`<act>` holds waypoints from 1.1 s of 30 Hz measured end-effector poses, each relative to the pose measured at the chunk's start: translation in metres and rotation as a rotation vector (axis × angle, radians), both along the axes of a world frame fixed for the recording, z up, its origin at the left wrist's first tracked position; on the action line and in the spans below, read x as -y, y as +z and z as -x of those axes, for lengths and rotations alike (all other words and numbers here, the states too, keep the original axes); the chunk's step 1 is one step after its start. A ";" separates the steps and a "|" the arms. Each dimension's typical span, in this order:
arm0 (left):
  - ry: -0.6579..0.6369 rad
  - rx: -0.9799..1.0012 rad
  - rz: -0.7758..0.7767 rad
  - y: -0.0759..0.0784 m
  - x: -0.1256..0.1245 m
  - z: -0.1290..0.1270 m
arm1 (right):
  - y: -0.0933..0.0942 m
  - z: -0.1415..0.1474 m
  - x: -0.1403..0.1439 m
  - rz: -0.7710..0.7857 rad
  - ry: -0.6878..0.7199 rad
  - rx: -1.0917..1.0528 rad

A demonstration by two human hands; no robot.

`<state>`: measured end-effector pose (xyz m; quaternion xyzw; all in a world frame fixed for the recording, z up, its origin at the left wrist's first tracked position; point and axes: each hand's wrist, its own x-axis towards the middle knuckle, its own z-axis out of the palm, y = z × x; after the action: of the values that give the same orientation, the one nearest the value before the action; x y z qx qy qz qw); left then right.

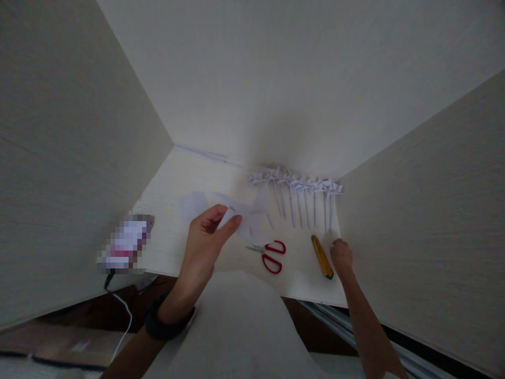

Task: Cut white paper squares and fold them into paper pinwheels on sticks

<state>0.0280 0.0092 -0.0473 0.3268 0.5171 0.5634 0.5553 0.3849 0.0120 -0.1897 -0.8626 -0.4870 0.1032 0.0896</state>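
The person's left hand [205, 237] is raised just over the pale bench [169, 179] and pinches a sheet of white paper [221, 208] between thumb and fingers [232, 222], so that hand is closed on the paper. The paper stretches out to the left and right of the grip and hangs close above the bench top, left of centre. A dark band [165, 321] sits on the left wrist.

The right hand [341, 253] is far to the right, its fingers curled down at the bench surface, touching or almost touching the lower end of the last white paper stick. Whether it actually grips anything cannot be told, since the fingertips are small and dim in the picture.

Just left of the right hand lies a yellow box cutter [322, 256], pointing away from the person. Further left, between the two hands, lie red-handled scissors [270, 253], blades pointing left. Behind these, a row of white paper pinwheels [300, 195] on sticks lies side by side, heads toward the back wall.

At the left edge of the bench sits a blurred object [126, 245], with a white cable [124, 316] hanging below it.
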 end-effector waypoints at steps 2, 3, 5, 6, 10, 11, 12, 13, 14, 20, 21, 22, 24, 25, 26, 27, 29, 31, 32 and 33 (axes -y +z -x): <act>-0.002 -0.022 -0.018 0.004 0.001 -0.001 | 0.014 0.016 -0.007 -0.085 0.027 -0.133; 0.001 -0.033 -0.027 0.006 0.002 -0.001 | 0.024 0.028 -0.010 -0.142 0.041 -0.207; 0.012 -0.053 -0.046 0.010 0.003 -0.002 | 0.051 0.060 -0.010 -0.281 0.081 -0.349; 0.018 -0.061 -0.056 0.011 0.004 -0.003 | 0.068 0.079 -0.008 -0.358 0.101 -0.409; 0.024 -0.098 -0.089 0.017 0.008 -0.004 | 0.142 0.156 0.010 -0.790 0.219 -0.698; 0.022 -0.108 -0.094 0.018 0.009 -0.004 | 0.157 0.172 0.015 -0.911 0.295 -0.818; 0.020 -0.113 -0.098 0.020 0.010 -0.004 | 0.170 0.186 0.020 -0.969 0.358 -0.875; 0.015 -0.114 -0.100 0.021 0.010 -0.005 | 0.179 0.197 0.024 -0.974 0.402 -0.875; 0.012 -0.113 -0.104 0.022 0.011 -0.005 | 0.185 0.206 0.027 -0.966 0.461 -0.865; -0.007 -0.058 -0.121 0.026 0.016 -0.004 | 0.184 0.223 0.033 -0.952 0.601 -0.692; -0.009 -0.044 -0.121 0.027 0.017 -0.004 | 0.183 0.224 0.033 -0.957 0.600 -0.689; -0.013 -0.032 -0.124 0.027 0.018 -0.004 | 0.183 0.225 0.034 -0.955 0.599 -0.687; -0.030 -0.021 -0.130 0.027 0.019 -0.003 | 0.183 0.226 0.035 -0.946 0.603 -0.681; -0.039 -0.020 -0.132 0.027 0.019 -0.003 | 0.184 0.226 0.036 -0.945 0.605 -0.675; -0.045 -0.023 -0.134 0.027 0.019 -0.003 | 0.184 0.227 0.036 -0.948 0.609 -0.668; -0.045 -0.027 -0.134 0.027 0.019 -0.003 | 0.184 0.227 0.037 -0.948 0.613 -0.663; -0.038 -0.033 -0.131 0.028 0.019 -0.003 | 0.184 0.227 0.038 -0.934 0.631 -0.669; -0.035 -0.038 -0.130 0.029 0.018 -0.003 | 0.183 0.227 0.039 -0.900 0.665 -0.669; -0.036 -0.040 -0.131 0.029 0.018 -0.004 | 0.183 0.226 0.039 -0.887 0.687 -0.664; -0.038 -0.039 -0.135 0.029 0.018 -0.004 | 0.184 0.226 0.039 -0.879 0.706 -0.654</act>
<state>0.0320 -0.0087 -0.0179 0.3843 0.4824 0.5800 0.5321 0.1585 -0.0270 -0.0061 -0.4580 -0.6857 0.1747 0.5382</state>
